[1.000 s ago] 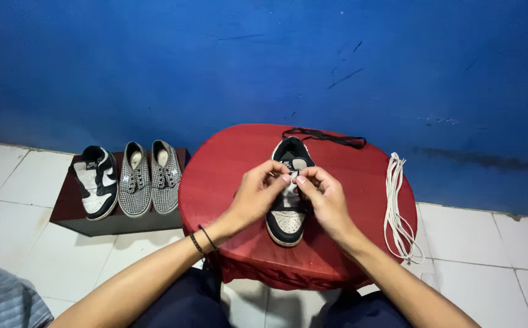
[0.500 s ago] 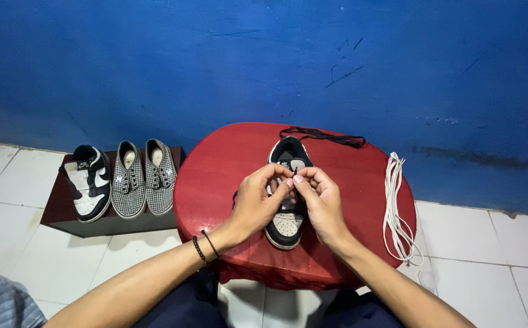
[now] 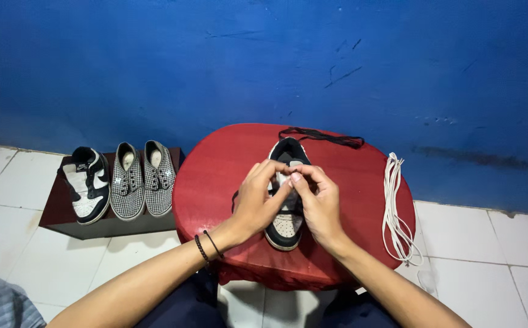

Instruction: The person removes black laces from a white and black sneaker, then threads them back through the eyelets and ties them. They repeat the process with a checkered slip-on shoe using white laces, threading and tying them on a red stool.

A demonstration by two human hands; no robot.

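Two hands, left hand [image 3: 262, 203] and right hand [image 3: 317, 203], mid-table on sneaker [image 3: 286, 225].

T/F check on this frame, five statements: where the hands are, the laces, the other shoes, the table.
1. Both hands, left hand and right hand, meet over the black-and-white sneaker. True.
2. The white laces are threaded through that sneaker. False: they lie loose at the table's right edge.
3. The round table is red. True.
4. The low dark stand holds two shoes. False: three, one black-and-white sneaker and a checkered pair.
5. A black lace lies behind the sneaker. True.
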